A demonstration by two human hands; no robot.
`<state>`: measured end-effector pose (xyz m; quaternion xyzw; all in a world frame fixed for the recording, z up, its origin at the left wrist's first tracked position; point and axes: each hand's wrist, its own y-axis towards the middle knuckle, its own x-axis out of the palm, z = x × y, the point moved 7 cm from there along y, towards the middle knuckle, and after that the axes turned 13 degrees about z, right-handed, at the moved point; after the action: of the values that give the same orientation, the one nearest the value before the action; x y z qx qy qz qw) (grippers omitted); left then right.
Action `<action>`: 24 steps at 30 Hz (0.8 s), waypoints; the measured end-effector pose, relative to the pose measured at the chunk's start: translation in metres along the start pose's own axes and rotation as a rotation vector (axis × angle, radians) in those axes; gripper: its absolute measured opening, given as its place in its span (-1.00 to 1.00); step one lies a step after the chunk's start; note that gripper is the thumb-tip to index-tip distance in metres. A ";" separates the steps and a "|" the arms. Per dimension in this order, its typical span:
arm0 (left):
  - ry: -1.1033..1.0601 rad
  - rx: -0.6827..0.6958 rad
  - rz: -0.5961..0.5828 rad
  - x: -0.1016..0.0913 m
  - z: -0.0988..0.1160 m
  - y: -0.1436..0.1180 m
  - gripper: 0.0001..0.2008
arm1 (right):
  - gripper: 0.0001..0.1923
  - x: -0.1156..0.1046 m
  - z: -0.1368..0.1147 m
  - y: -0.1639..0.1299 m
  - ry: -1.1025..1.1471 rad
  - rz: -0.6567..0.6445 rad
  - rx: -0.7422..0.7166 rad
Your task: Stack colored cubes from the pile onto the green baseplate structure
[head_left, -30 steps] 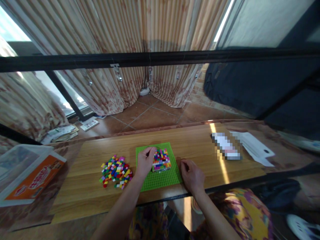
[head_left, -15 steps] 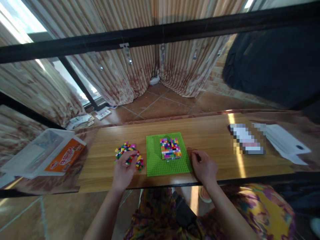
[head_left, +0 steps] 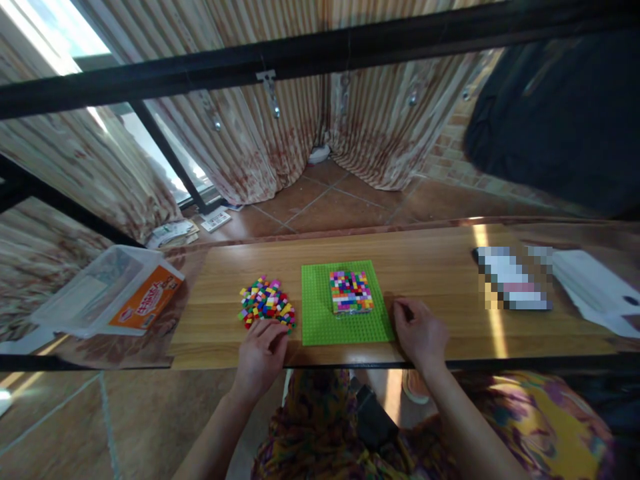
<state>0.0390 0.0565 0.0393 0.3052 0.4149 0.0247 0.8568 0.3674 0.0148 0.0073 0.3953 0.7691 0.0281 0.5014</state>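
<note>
**Hands at the near edge, beside the brick pile and green plate**

Left hand (head_left: 261, 353) rests on the table (head_left: 440, 267) at its near edge, fingers curled together, fingertips just touching the near side of the pile of small coloured bricks (head_left: 267, 304). Whether a brick is pinched between the fingers cannot be told. Right hand (head_left: 421, 331) lies loosely curled on the table near the same edge, just beside the right edge of the green base plate (head_left: 320, 320); nothing visible in its grasp. The plate lies flat at mid-table between the hands. A block of assembled coloured bricks (head_left: 351, 291) sits on the plate's far right part. A clear plastic box (head_left: 110, 297) with an orange label stands off the table's left end.
</note>
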 end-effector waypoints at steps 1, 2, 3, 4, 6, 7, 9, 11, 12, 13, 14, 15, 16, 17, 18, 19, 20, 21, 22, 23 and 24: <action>0.002 0.000 0.009 0.000 0.000 0.001 -0.89 | -0.71 0.000 0.000 0.000 -0.007 -0.002 0.002; 0.006 0.000 0.021 0.000 -0.001 0.002 -0.89 | -0.72 0.000 0.001 0.000 -0.010 -0.003 0.004; 0.012 -0.003 0.033 -0.001 -0.002 0.003 -0.89 | -0.72 0.000 0.001 0.000 -0.008 -0.003 0.004; 0.020 -0.009 0.048 -0.001 -0.004 0.004 -0.88 | -0.72 0.000 0.001 0.000 -0.002 -0.003 0.002; 0.038 -0.025 0.067 -0.002 -0.008 0.005 -0.87 | -0.72 0.001 0.000 0.001 0.011 -0.004 -0.003; 0.046 -0.031 0.071 -0.002 -0.010 0.006 -0.87 | -0.72 0.001 0.000 0.001 0.015 -0.004 -0.002; 0.060 -0.032 0.075 -0.002 -0.012 0.006 -0.86 | -0.72 0.001 0.000 0.001 0.007 -0.005 0.003; 0.077 -0.015 0.074 0.000 -0.013 0.007 -0.84 | -0.73 0.000 0.000 0.000 -0.007 -0.008 0.009; 0.085 -0.006 0.073 0.001 -0.014 0.008 -0.84 | -0.73 0.000 0.000 0.000 -0.010 -0.010 0.011; 0.091 0.001 0.071 0.002 -0.014 0.008 -0.83 | -0.73 0.000 0.000 0.000 -0.011 -0.012 0.012; 0.095 0.007 0.069 0.003 -0.014 0.009 -0.84 | -0.73 0.000 0.000 0.000 -0.010 -0.015 0.013; 0.097 0.010 0.068 0.003 -0.014 0.009 -0.84 | -0.73 0.000 0.000 0.000 -0.010 -0.018 0.014; 0.098 0.010 0.066 0.004 -0.014 0.010 -0.84 | -0.74 0.001 0.001 0.000 -0.010 -0.020 0.017; 0.098 0.010 0.066 0.004 -0.014 0.010 -0.85 | -0.74 0.001 0.001 0.001 -0.009 -0.022 0.019; 0.099 0.007 0.068 0.004 -0.014 0.011 -0.85 | -0.74 0.002 0.002 0.001 -0.008 -0.024 0.020; 0.097 0.002 0.070 0.003 -0.014 0.012 -0.85 | -0.75 0.003 0.002 0.001 -0.005 -0.024 0.018; 0.090 -0.006 0.071 0.002 -0.013 0.013 -0.85 | -0.75 0.003 0.002 0.001 -0.001 -0.022 0.016; 0.074 -0.016 0.072 0.001 -0.012 0.014 -0.85 | -0.75 0.004 0.002 0.001 0.006 -0.018 0.013; 0.049 -0.029 0.070 0.000 -0.010 0.015 -0.86 | -0.75 0.004 0.002 0.001 0.013 -0.015 0.009; 0.014 -0.045 0.066 0.000 -0.008 0.016 -0.86 | -0.75 0.004 0.002 0.001 0.016 -0.012 0.008; -0.026 -0.062 0.059 0.000 -0.006 0.017 -0.86 | -0.75 0.004 0.002 0.000 0.016 -0.010 0.008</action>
<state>0.0388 0.0735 0.0461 0.2907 0.3936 0.0589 0.8701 0.3684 0.0167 0.0039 0.3935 0.7752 0.0256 0.4936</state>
